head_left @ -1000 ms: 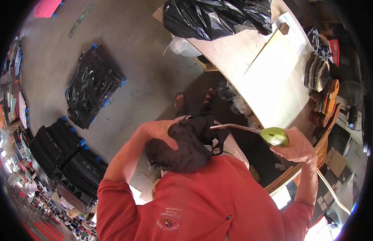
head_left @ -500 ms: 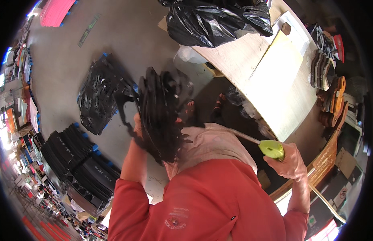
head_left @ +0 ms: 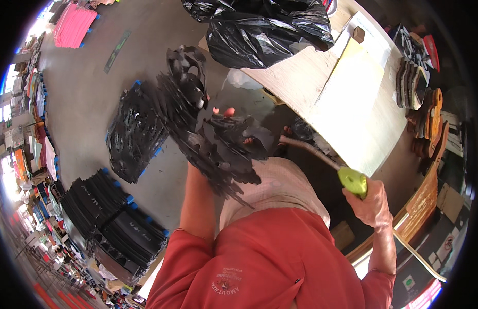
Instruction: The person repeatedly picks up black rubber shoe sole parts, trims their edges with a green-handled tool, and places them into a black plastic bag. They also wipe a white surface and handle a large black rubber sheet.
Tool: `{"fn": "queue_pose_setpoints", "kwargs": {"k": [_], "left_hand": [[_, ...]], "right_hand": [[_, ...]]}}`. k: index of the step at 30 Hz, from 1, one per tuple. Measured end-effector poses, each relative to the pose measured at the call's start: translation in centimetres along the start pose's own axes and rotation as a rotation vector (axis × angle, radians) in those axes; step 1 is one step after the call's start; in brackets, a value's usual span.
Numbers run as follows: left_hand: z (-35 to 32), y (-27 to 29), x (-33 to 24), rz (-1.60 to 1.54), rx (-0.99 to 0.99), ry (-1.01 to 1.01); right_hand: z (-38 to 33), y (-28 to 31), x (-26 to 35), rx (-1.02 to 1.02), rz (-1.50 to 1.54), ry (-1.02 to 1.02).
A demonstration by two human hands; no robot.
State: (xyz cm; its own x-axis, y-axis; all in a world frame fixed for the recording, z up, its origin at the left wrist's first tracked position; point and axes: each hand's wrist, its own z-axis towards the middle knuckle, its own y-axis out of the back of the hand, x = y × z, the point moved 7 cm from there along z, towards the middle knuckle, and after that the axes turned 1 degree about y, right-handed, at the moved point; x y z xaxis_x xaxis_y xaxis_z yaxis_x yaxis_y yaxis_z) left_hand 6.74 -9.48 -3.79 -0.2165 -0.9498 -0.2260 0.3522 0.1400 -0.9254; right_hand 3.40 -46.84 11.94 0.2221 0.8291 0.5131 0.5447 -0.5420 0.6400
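Black cut-out sheets (head_left: 208, 139) gripped in raised left hand (head_left: 221, 116), right hand (head_left: 373, 203) clenched on green-tipped tool (head_left: 352, 180)

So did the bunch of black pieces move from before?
Yes. The left hand has lifted the bunch of black pieces up and out, toward the black bag on the table.

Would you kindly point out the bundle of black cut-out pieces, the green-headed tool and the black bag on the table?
bundle of black cut-out pieces (head_left: 208, 144), head view, middle of the fanned stack.
green-headed tool (head_left: 352, 180), head view, green head.
black bag (head_left: 259, 31), head view, crumpled middle.
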Motion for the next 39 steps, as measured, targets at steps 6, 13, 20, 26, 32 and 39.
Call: {"fn": "queue_pose_setpoints", "kwargs": {"k": [6,13,20,26,32,39], "left_hand": [[0.0,0.1,0.5,-0.151,-0.135,-0.034],[-0.8,0.7,-0.9,-0.125,-0.263,-0.064],[-0.1,-0.5,-2.2,-0.122,-0.181,-0.037],[0.7,-0.8,-2.6,-0.127,-0.152,-0.018],[1.0,-2.7,-2.3,-0.155,-0.146,0.039],[-0.8,-5.3,-0.2,-0.063,-0.179,0.059]], "right_hand": [[-0.5,-0.3,-0.8,0.047,0.132,0.065],[-1.1,-2.0,0.0,0.132,0.171,0.237],[-0.5,-1.4,0.6,-0.029,0.150,0.156],[-0.2,-1.5,2.0,0.037,0.105,0.259],[0.0,-1.8,2.6,0.230,0.014,0.315],[0.8,1.7,4.0,0.044,-0.005,0.372]]}}
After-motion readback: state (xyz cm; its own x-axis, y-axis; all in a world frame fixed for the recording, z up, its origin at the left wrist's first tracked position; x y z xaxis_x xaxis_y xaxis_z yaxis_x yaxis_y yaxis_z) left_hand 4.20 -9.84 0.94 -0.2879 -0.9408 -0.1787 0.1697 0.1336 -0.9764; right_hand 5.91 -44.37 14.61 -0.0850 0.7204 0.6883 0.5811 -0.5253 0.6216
